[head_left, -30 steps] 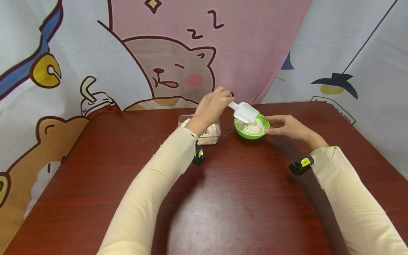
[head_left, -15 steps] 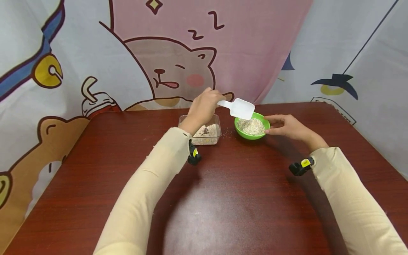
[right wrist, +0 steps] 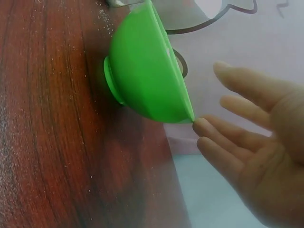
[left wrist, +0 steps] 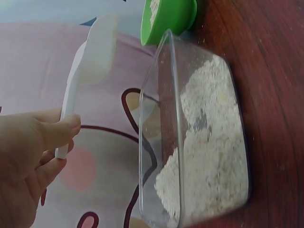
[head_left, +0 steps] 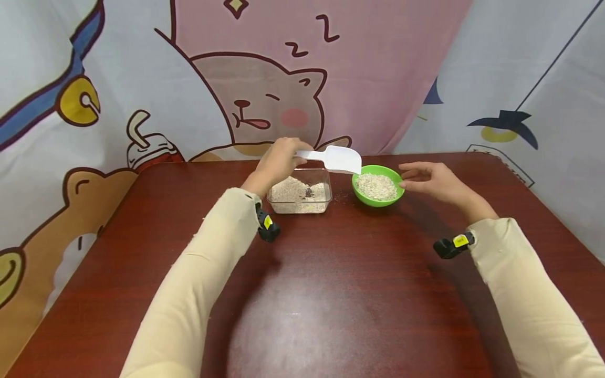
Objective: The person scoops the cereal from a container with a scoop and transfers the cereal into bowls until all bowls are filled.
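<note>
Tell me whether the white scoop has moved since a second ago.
Yes. The white scoop, held by the left hand, has swung left off the green bowl and now sits over the clear container.

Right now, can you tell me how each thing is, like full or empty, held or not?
White scoop: held by its handle, lifted above the box, looks empty.
Clear box: open, partly filled with oats, standing on the table.
Green bowl: upright, holding oats.
Left hand: grips the scoop's handle.
Right hand: fingers straight, a fingertip at the bowl's rim.
</note>
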`<state>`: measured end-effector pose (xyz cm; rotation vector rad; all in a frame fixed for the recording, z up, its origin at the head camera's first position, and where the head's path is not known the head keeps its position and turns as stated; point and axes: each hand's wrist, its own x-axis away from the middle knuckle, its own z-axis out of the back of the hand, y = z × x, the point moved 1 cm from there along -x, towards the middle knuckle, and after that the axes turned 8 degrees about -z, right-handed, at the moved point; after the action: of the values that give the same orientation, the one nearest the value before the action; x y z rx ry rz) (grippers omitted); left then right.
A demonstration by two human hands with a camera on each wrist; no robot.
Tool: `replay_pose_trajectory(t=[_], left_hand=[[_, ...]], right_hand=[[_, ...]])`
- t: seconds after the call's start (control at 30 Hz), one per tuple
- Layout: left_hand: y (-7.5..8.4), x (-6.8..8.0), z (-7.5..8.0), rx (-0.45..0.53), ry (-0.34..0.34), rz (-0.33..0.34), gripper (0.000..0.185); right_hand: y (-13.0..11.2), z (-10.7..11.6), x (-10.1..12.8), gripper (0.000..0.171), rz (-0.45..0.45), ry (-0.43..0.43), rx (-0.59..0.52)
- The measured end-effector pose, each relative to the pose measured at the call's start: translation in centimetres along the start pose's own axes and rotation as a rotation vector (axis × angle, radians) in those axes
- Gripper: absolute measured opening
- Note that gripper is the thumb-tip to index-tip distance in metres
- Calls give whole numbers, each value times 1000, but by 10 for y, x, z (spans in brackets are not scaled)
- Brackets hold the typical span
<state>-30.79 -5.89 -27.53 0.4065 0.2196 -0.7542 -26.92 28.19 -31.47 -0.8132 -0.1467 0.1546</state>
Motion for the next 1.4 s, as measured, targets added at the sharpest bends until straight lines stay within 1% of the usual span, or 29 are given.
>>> replay_pose_trajectory(t=[0.1, 0.27, 0.37, 0.47, 0.57, 0.7, 0.83, 1.03, 1.17, 1.27, 1.33, 1.4], left_hand=[[-5, 5, 4, 38, 3, 6, 28], [-14, 15, 9, 66, -8, 32, 28], [-19, 21, 10, 77, -18, 59, 28], [-24, 27, 11, 93, -13, 81, 28], [-31, 34, 13, 96, -9, 82, 28], [-39, 43, 17, 97, -3, 94, 27], [-47, 52, 25, 87, 1, 110, 26], [-56, 64, 34, 66, 7, 113, 24], [-62, 71, 38, 28, -8, 79, 23], [-66, 76, 40, 1, -29, 46, 21], [-68, 80, 43, -11, -43, 53, 21], [-69, 82, 46, -19, -64, 66, 20]], right_hand=[[-3, -1, 1, 49, 26, 1, -11], [-16, -8, -1, 47, 69, -13, 10], [-26, -13, -2, 49, 79, -49, 8], [-35, -21, -2, 51, 110, -87, 13], [-43, -30, -3, 50, 159, -112, 9], [-50, -42, -9, 47, 219, -123, -9], [-58, -53, -16, 45, 252, -119, -7], [-72, -70, -25, 42, 247, -105, -8], [-76, -80, -30, 40, 221, -101, -8], [-76, -89, -35, 42, 206, -135, -10], [-75, -95, -40, 43, 199, -167, -21], [-80, -100, -40, 43, 196, -189, -45]])
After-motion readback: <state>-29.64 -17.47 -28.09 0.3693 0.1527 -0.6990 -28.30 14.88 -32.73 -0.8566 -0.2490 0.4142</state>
